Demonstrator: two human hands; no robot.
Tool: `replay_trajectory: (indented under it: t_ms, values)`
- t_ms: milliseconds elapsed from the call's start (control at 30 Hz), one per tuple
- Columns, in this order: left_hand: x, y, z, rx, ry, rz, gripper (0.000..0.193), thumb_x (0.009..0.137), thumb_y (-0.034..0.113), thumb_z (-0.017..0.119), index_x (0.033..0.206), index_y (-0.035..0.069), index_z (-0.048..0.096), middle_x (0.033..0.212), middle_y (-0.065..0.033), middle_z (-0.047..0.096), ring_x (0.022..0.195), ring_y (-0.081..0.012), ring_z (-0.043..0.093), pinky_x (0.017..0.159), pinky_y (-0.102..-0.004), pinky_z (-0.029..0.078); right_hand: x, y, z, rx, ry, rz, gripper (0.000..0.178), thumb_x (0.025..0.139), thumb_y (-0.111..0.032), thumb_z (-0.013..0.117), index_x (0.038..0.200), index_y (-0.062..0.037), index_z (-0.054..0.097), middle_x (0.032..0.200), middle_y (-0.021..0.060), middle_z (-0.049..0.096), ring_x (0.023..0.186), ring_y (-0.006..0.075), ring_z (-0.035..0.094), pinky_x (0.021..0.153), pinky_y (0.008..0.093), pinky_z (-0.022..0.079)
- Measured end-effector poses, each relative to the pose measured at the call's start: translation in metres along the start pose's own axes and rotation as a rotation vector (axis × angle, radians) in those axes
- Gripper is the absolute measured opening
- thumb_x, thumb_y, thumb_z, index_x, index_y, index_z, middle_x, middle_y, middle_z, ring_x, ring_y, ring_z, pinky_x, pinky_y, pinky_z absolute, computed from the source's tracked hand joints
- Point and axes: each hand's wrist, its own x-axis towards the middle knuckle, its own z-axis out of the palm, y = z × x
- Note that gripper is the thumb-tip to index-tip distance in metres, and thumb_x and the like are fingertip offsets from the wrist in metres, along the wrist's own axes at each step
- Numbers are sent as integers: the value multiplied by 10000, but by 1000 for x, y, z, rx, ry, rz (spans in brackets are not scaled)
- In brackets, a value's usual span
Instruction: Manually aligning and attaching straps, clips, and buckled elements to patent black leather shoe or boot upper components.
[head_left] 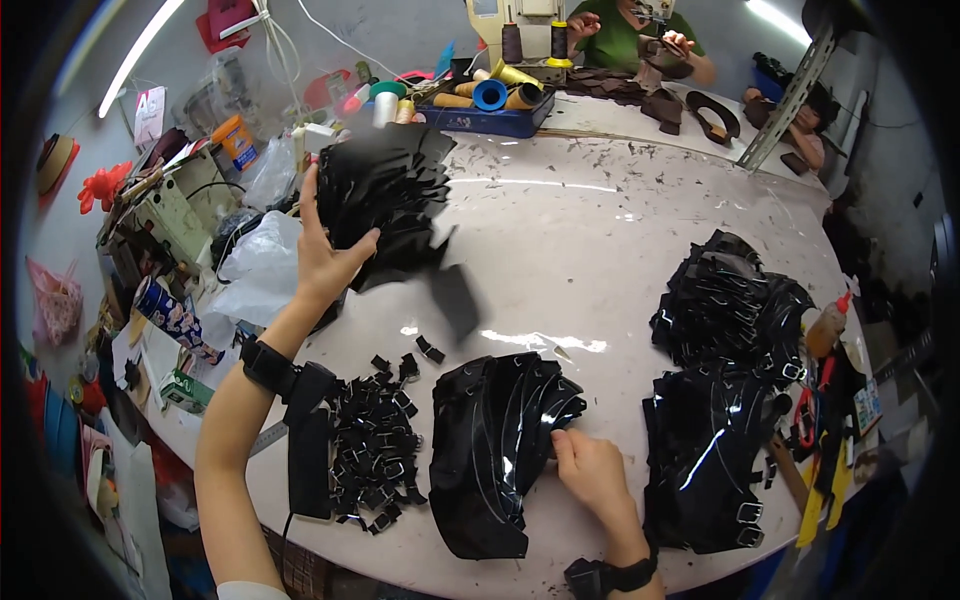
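My left hand (335,258) reaches to the far left of the table, its fingers along one side of a thick stack of black shiny pieces (385,195) and its thumb against the near side. One dark piece (455,300) at the stack's near right corner is smeared by motion. Close to me, my right hand (595,475) is closed at the right edge of a second fanned pile of glossy black pieces (485,460); thumb and fingertips pinch that edge. Small black buckle tabs (375,450) lie heaped left of this pile.
More glossy black pieces with buckles (705,460) lie at the right, beside scissors (805,418) and a red-tipped bottle (828,325). A blue tray of thread spools (490,122) stands at the back. Plastic bags (262,270) crowd the left. Across the table, a person in green (635,35) works.
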Motion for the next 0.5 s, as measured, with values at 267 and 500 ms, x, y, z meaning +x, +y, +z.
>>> replay_trajectory:
  t_ms: [267,500]
  values:
    - [-2,36,49,-801,221,-513,688,724,61,662,1290,18,273,1142,-109,476,980,-177,532,847,-285,456,0,1,-2,-1,-13,4,385,875,-341,431,638,-58,537,558,179,555,528,394,542,507,487,418]
    - [-43,16,99,-1135,12,-1221,422,772,293,629,1087,51,484,956,-82,587,848,-196,602,741,-357,514,1,-4,-2,-9,-40,12,394,878,-348,426,642,-51,532,559,191,555,528,400,544,504,487,423]
